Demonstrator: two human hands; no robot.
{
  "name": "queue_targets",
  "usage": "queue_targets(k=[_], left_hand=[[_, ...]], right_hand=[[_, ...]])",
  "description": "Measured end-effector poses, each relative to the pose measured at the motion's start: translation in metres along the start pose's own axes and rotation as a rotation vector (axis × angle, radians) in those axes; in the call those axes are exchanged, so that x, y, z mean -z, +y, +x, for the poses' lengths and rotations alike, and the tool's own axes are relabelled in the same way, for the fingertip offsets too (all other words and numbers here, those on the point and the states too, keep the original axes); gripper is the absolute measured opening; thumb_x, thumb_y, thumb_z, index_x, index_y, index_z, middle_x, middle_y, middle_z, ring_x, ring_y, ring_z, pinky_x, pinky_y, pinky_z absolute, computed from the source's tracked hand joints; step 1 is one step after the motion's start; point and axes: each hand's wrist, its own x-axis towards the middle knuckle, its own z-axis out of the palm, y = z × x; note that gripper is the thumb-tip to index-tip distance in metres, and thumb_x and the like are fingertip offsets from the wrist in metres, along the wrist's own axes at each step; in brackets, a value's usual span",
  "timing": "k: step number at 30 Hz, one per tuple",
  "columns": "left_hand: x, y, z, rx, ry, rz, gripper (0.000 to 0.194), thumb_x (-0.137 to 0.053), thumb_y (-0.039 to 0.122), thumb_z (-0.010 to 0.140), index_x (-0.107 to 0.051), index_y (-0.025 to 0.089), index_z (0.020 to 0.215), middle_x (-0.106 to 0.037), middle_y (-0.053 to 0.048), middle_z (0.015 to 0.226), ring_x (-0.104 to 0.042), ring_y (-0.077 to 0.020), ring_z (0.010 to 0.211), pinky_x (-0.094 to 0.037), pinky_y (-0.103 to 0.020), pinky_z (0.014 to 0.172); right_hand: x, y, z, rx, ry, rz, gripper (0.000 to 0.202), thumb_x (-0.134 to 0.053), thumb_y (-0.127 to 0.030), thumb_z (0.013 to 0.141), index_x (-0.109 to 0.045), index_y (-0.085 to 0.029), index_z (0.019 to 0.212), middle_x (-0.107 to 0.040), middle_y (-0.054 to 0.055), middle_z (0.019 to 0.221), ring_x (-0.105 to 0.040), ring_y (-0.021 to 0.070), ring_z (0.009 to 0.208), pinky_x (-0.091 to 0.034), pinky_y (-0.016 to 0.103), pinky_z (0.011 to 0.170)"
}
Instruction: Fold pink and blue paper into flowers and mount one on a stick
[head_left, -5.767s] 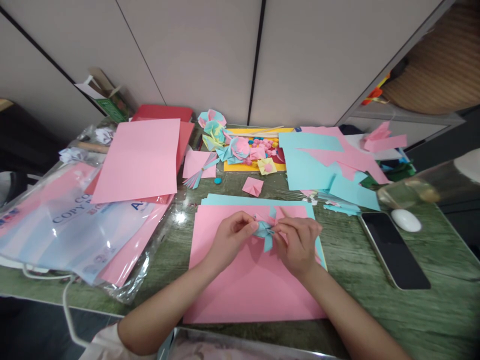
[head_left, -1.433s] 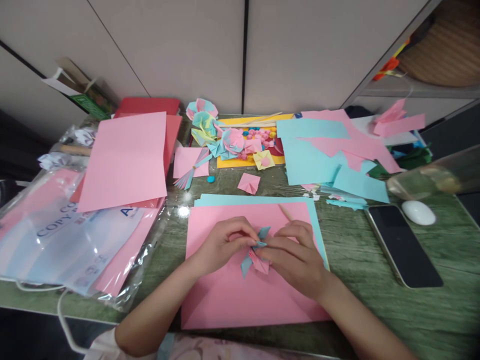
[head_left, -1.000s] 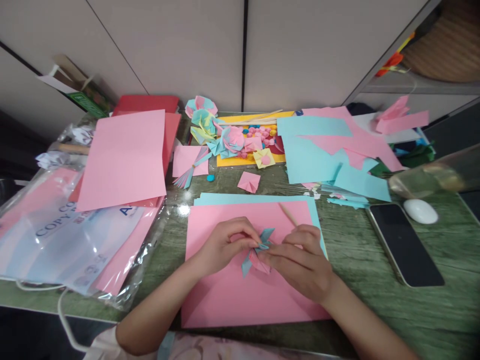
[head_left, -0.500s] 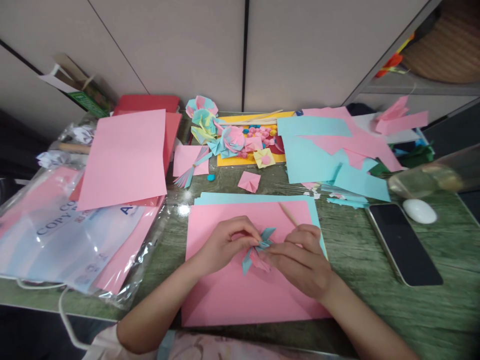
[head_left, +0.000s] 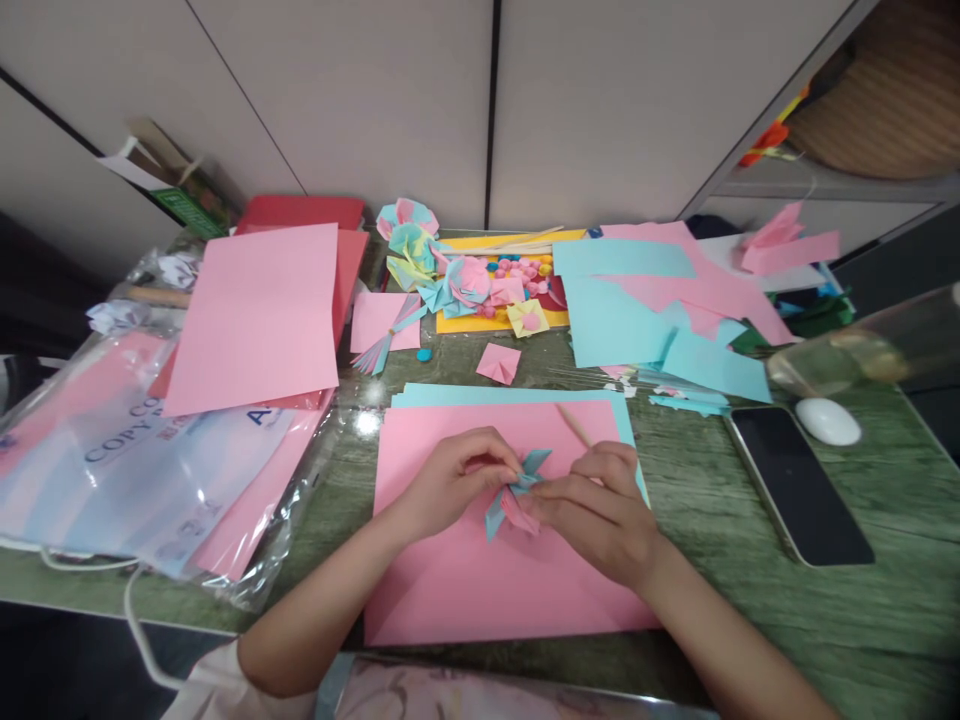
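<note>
Both hands meet over a pink sheet (head_left: pixel 435 590) that lies on blue sheets. Between them is a small folded paper piece (head_left: pixel 519 512) with blue points and a pink part. My left hand (head_left: pixel 459 480) pinches its upper left side between thumb and fingers. On the right side, the thumb and fingertips of my right hand (head_left: pixel 600 512) grip the same piece. A thin wooden stick (head_left: pixel 574 425) sticks out from the curled fingers of my right hand. The fingers hide some of the folds at the centre.
Folded paper flowers (head_left: pixel 465 280) and a small pink folded square (head_left: pixel 499 363) lie behind the sheet. A phone (head_left: pixel 801 485) and a white oval object (head_left: pixel 828 421) are at right. Plastic-wrapped paper (head_left: pixel 172 470) lies left, blue scraps (head_left: pixel 622 320) at back right.
The whole view has shifted slightly. Both hands keep hold of the folded piece, with only small changes at the fingertips.
</note>
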Motion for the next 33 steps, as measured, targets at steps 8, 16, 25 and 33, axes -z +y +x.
queue_targets(k=[8, 16, 25, 33], left_hand=[[-0.001, -0.001, 0.001, 0.011, 0.021, 0.008, 0.008, -0.063, 0.021, 0.078, -0.065, 0.015, 0.074, -0.06, -0.001, 0.076, -0.056, -0.0106, 0.07, -0.045, -0.022, 0.067], [-0.001, -0.001, -0.001, 0.045, 0.143, -0.028, 0.02, -0.059, 0.034, 0.082, -0.066, 0.017, 0.089, -0.067, -0.004, 0.091, -0.063, -0.0163, 0.084, -0.049, -0.028, 0.077], [-0.017, -0.004, -0.005, -0.043, 0.257, 0.093, 0.018, -0.069, 0.019, 0.072, -0.063, 0.018, 0.089, -0.065, -0.003, 0.09, -0.063, -0.0148, 0.087, -0.051, -0.029, 0.083], [-0.01, -0.007, -0.003, -0.046, 0.311, 0.004, 0.015, -0.07, 0.022, 0.071, -0.066, 0.017, 0.085, -0.067, -0.003, 0.083, -0.064, -0.014, 0.08, -0.051, -0.024, 0.072]], right_hand=[[-0.003, 0.001, 0.001, -0.045, -0.031, 0.029, 0.011, -0.062, -0.014, 0.082, -0.065, -0.024, 0.081, -0.068, -0.006, 0.068, -0.043, 0.0131, 0.071, -0.032, 0.032, 0.069], [-0.012, 0.004, 0.0, -0.347, -0.086, 0.093, 0.017, -0.058, -0.009, 0.078, -0.063, -0.025, 0.079, -0.065, -0.003, 0.073, -0.048, 0.0168, 0.08, -0.038, 0.034, 0.076], [-0.014, -0.006, 0.0, -0.335, -0.036, -0.052, 0.011, -0.059, -0.012, 0.076, -0.059, -0.023, 0.076, -0.064, -0.003, 0.07, -0.047, 0.0168, 0.077, -0.032, 0.035, 0.074], [0.0, -0.01, 0.003, -0.487, -0.056, 0.28, 0.022, -0.062, -0.032, 0.079, -0.057, -0.025, 0.099, -0.065, 0.001, 0.089, -0.054, 0.0192, 0.086, -0.042, 0.038, 0.08]])
